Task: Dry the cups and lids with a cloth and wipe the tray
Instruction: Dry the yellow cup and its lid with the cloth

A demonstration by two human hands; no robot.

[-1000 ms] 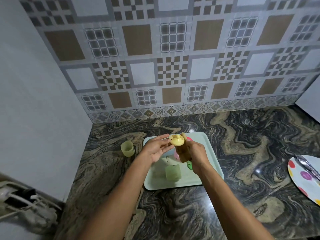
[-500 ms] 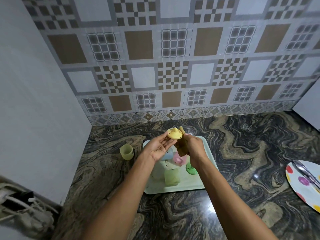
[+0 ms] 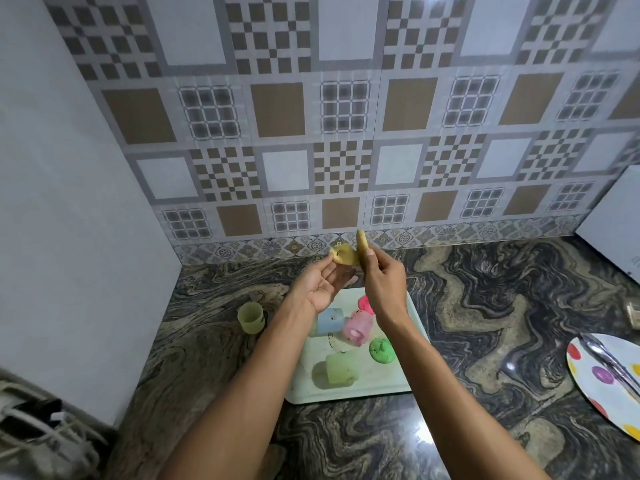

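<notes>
Both hands sit higher in the frame than a second ago, at centre, in front of the patterned border at the foot of the wall instead of over the far edge of the tray (image 3: 381, 381). The left hand (image 3: 320, 285), palm up, pinches the yellow lid (image 3: 341, 255) at its fingertips; the lid is tipped more on edge than before. The right hand (image 3: 384, 284) pinches a brownish cloth (image 3: 361, 242) against it. Below them the blue cup (image 3: 330, 320) and pink cup (image 3: 358, 328) now show on the tray, with the pale green cup (image 3: 341, 373) on its side and the green lid (image 3: 381, 349) as before.
</notes>
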